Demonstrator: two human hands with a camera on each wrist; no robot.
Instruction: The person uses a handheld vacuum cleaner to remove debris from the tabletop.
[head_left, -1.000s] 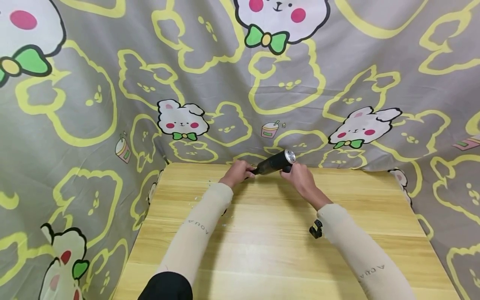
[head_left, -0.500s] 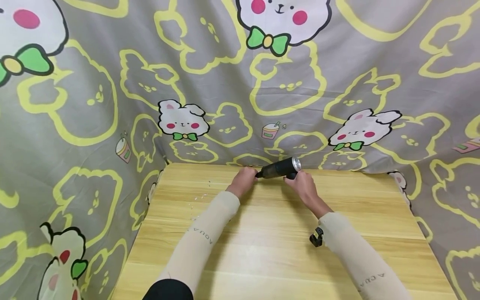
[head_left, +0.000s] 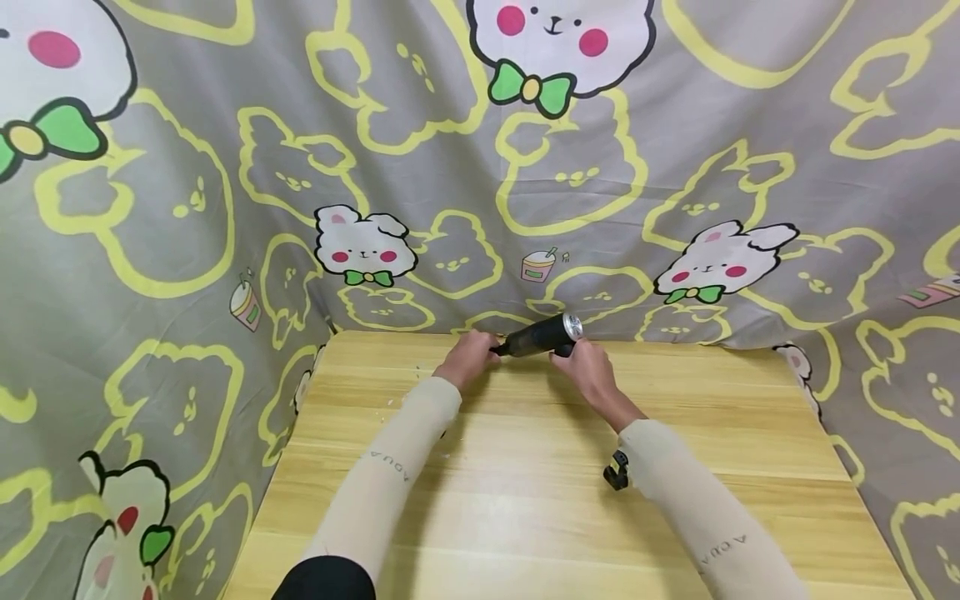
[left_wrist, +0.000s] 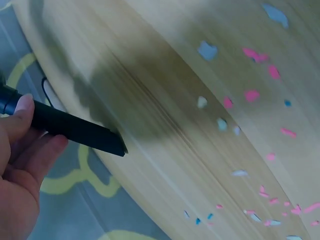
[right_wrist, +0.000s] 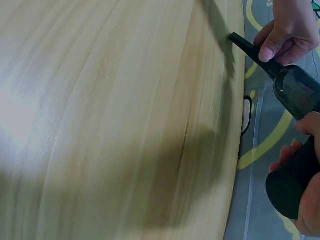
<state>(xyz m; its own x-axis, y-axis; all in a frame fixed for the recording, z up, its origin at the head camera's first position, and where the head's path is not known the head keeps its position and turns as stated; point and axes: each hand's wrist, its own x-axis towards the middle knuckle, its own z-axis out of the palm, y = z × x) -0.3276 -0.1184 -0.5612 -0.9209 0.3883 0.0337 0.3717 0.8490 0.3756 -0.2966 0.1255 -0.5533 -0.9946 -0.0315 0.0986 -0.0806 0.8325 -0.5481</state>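
A black handheld vacuum cleaner (head_left: 536, 336) with a silver end cap is held near the far edge of the wooden table. My right hand (head_left: 588, 367) grips its handle (right_wrist: 290, 187), fingers curled round it. At the front, my left hand (head_left: 467, 358) pinches the slim black nozzle (left_wrist: 75, 127) between thumb and fingers. In the left wrist view the flat nozzle tip points over the tabletop; whether it touches the wood I cannot tell. Small pink, blue and white scraps (left_wrist: 251, 95) lie scattered on the table beyond the tip.
The pale wooden table (head_left: 517, 500) is bordered by a grey curtain (head_left: 442, 167) with rabbit drawings at the back and both sides. A black clip-like device (head_left: 617, 471) sits by my right sleeve. A thin black loop (right_wrist: 248, 115) shows at the table's edge.
Both hands and the vacuum cleaner shifted slightly right and nearer, then moved back left along the far edge. Both holds stay the same.
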